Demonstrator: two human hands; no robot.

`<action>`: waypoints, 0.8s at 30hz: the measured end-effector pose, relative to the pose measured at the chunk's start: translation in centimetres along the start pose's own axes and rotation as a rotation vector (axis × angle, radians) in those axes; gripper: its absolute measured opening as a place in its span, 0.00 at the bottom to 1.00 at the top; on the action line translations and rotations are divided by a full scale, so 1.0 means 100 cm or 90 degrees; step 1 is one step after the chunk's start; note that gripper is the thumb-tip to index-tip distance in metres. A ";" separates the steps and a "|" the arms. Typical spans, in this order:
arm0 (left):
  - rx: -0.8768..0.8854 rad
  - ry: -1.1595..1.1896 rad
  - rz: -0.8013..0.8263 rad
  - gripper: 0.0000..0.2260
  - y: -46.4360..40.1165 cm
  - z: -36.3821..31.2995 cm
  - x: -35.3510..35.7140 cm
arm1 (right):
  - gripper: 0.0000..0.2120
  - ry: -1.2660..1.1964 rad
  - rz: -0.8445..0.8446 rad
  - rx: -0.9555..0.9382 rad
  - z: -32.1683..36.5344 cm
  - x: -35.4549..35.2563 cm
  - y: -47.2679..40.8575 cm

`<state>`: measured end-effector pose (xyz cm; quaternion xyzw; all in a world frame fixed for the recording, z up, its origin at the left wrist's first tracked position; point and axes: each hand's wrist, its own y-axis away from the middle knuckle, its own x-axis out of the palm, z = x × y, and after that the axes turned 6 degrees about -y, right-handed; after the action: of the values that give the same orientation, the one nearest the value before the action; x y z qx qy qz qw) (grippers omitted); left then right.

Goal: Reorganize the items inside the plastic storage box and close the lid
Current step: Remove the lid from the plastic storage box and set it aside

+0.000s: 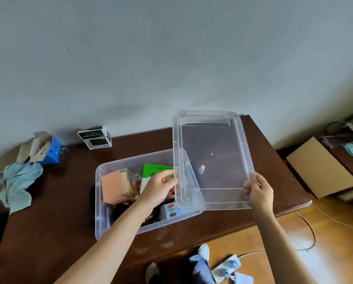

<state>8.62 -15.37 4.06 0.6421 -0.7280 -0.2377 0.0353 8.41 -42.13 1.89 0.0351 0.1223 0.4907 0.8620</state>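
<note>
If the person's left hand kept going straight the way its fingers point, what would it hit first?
The left hand already touches the clear plastic lid at its left edge, so the lid comes first; the green paper packet lies just beneath, depth unclear.

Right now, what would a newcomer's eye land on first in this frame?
First, the clear lid, held over the right end of the brown table by the left hand and right hand, one on each long edge. Left of it sits the open storage box, cluttered, with a green packet and an orange box showing. A blue cloth lies crumpled at far left.
</note>
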 end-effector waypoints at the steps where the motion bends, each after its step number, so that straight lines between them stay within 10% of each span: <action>1: 0.003 -0.038 -0.004 0.16 -0.006 -0.001 0.016 | 0.12 -0.006 -0.016 0.009 -0.005 -0.010 -0.009; 24: -0.197 -0.280 0.051 0.14 -0.082 0.032 0.209 | 0.15 0.223 0.081 0.124 -0.117 -0.107 -0.168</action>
<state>11.42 -34.81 -7.25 0.5330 -0.6979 -0.4780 -0.0167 14.36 -60.64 -10.61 0.0399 0.3144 0.5286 0.7875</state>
